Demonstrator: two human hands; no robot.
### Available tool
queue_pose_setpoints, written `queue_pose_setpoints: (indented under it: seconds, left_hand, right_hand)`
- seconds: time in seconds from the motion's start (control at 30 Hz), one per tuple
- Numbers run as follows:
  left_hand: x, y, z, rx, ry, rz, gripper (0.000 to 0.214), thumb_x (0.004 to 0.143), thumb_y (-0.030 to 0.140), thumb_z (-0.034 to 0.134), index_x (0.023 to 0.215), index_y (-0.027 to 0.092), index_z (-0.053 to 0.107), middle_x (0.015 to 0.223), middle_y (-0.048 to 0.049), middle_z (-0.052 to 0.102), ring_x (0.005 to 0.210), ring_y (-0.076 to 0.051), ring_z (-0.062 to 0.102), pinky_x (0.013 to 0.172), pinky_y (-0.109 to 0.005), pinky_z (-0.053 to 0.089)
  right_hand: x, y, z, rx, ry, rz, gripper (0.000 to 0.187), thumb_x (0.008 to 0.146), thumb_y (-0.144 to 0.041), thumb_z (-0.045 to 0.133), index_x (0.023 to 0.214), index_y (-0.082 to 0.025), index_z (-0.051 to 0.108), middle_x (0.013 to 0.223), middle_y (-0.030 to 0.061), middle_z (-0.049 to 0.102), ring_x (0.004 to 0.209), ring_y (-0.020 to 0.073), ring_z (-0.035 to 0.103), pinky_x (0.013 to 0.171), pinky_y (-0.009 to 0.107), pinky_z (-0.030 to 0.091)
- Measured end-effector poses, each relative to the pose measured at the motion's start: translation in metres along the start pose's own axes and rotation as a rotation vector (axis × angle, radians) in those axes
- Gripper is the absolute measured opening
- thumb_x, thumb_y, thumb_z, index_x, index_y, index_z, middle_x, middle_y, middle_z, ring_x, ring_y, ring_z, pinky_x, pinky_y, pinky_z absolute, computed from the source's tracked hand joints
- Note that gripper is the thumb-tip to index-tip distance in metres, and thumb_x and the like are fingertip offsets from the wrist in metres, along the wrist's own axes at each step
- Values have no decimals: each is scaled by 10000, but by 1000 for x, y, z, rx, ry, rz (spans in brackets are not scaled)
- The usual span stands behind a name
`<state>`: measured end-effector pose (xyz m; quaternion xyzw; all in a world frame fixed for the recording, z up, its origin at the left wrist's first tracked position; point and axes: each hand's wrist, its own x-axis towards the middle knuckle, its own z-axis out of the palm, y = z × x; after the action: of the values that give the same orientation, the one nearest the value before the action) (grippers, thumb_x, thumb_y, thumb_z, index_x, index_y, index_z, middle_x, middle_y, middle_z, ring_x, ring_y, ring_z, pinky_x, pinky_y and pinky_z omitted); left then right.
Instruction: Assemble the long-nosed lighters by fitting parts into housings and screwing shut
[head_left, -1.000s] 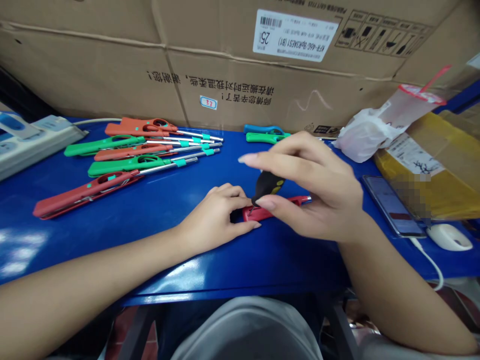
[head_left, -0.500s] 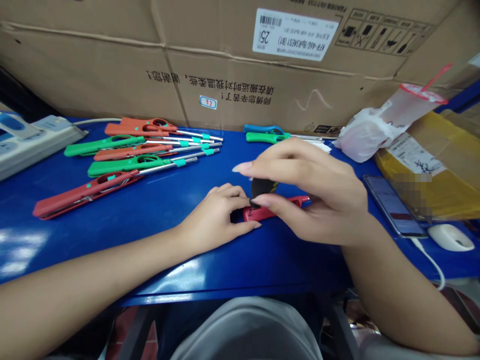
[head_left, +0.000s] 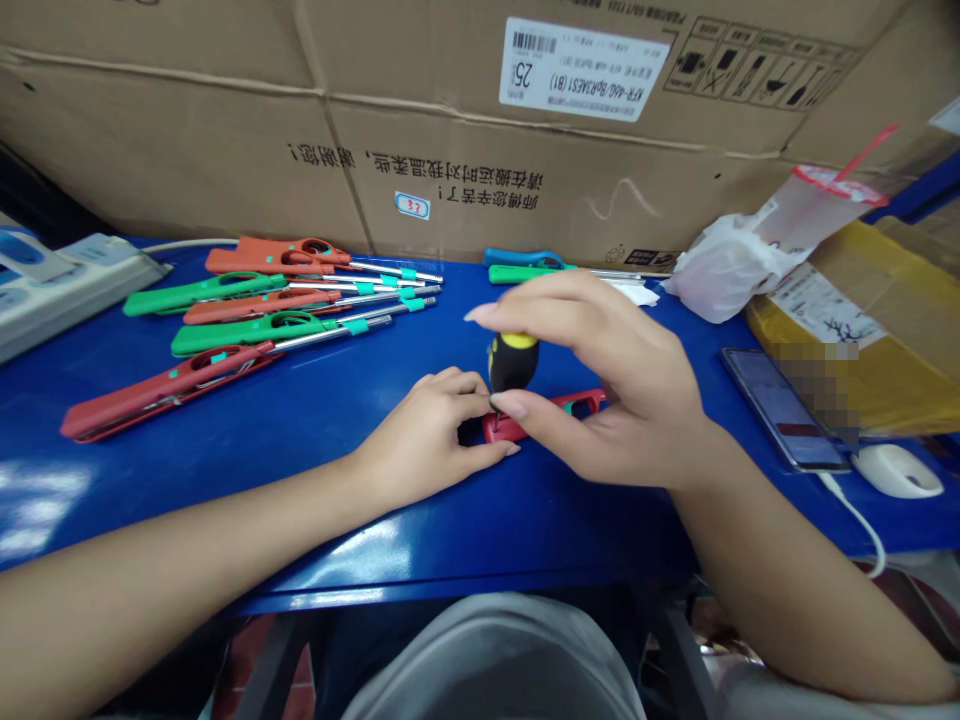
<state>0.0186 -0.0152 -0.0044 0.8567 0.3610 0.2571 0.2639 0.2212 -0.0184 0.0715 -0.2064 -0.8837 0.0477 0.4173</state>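
A red stick lighter (head_left: 509, 431) lies on the blue table in front of me, its green trigger showing on the right. My left hand (head_left: 429, 428) rests at its left end, thumb and fingers closed around that end. Upright over the same end stands a short black and yellow screwdriver (head_left: 513, 364), its tip down on the lighter's body. My right hand (head_left: 615, 375) has it between thumb and fingers, the thumb low on the handle and the index finger near the top. Part of the lighter is hidden behind the right thumb.
Several lighters lie at the left, a red one (head_left: 169, 394) nearest. Blue and green lighters (head_left: 525, 272) lie by the big cardboard box (head_left: 225, 130). A power strip (head_left: 75, 290) sits far left. A phone (head_left: 787, 410), white mouse (head_left: 898, 471), bagged cup (head_left: 825, 215) and yellow-taped parcel (head_left: 907, 330) stand right.
My right hand has shifted slightly left and its fingers have loosened, so more of the screwdriver's handle and its yellow top shows. My left hand and the lighter stay nearly in place.
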Motion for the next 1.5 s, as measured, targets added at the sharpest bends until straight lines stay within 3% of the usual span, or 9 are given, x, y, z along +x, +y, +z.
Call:
queue_pose_setpoints:
  seconds: [0.1, 0.3, 0.53, 0.73, 0.97, 1.1, 1.23, 1.37, 1.5]
  left_hand:
    - [0, -1, 0, 1, 1, 26, 176, 890, 300, 742, 1032, 198, 720, 982, -46, 679, 969, -248, 635, 817, -380, 522]
    - [0, 3, 0, -13, 20, -21, 117, 881, 305, 748, 905, 194, 717, 948, -40, 687, 942, -241, 644, 871, -409, 538]
    - [0, 1, 0, 1, 0, -30, 127, 876, 318, 752, 949, 215, 744, 942, -41, 706, 935, -241, 677, 861, -393, 558]
    - [-1, 6, 0, -34, 8, -73, 90, 882, 281, 716, 937, 212, 734, 952, -39, 711, 959, -246, 688, 880, -395, 568]
    - [0, 8, -1, -68, 29, -48, 92, 877, 243, 720, 950, 200, 685, 1064, -65, 711, 1038, -267, 673, 900, -424, 568]
    - [0, 9, -1, -58, 29, -44, 103, 881, 228, 708, 981, 202, 697, 1077, -69, 706, 1055, -268, 661, 896, -418, 563]
    - [0, 10, -3, -61, 12, -76, 101, 901, 253, 694, 991, 216, 725, 1000, -54, 711, 981, -251, 668, 863, -396, 567]
    - [0, 10, -3, -61, 20, -87, 120, 894, 264, 710, 1003, 220, 732, 952, -50, 714, 982, -259, 679, 877, -402, 573]
    - [-1, 8, -1, -46, 30, -88, 131, 891, 260, 714, 1014, 222, 733, 991, -52, 728, 1001, -262, 689, 894, -413, 579]
  right_hand:
    - [-1, -2, 0, 108, -79, 35, 387, 979, -113, 582, 1354, -207, 573, 1357, 60, 687, 1254, 218, 645, 1105, 426, 549]
    - [-2, -1, 8, 71, 86, 5, 293, 932, -207, 729, 1217, -208, 660, 1069, 40, 716, 986, 198, 688, 982, 430, 605]
    - [-1, -3, 1, 154, -11, 120, 323, 1001, -137, 584, 1303, -238, 636, 1255, 59, 720, 1173, 200, 675, 1041, 424, 582]
    - [-1, -3, 10, 85, 151, 66, 287, 868, -230, 809, 1130, -213, 690, 1045, 25, 760, 942, 187, 681, 950, 384, 609]
    - [0, -6, 5, 166, -50, 61, 351, 1011, -181, 552, 1357, -214, 602, 1359, 83, 684, 1316, 218, 612, 1131, 437, 518]
    - [-2, -6, 10, 310, 12, 71, 423, 982, -92, 564, 1373, -251, 584, 1286, 39, 718, 1184, 168, 675, 1034, 347, 573]
    - [-3, -3, 17, 291, 134, 88, 370, 934, -180, 699, 1289, -255, 624, 1216, 46, 723, 1082, 205, 668, 954, 388, 602]
    - [-5, 2, 16, 157, 122, 62, 274, 942, -337, 725, 1192, -244, 662, 1089, 51, 735, 1023, 223, 674, 953, 440, 606]
    - [-4, 1, 14, 168, 56, 70, 238, 1001, -263, 639, 1235, -218, 636, 1181, 62, 734, 1147, 202, 681, 1008, 399, 589]
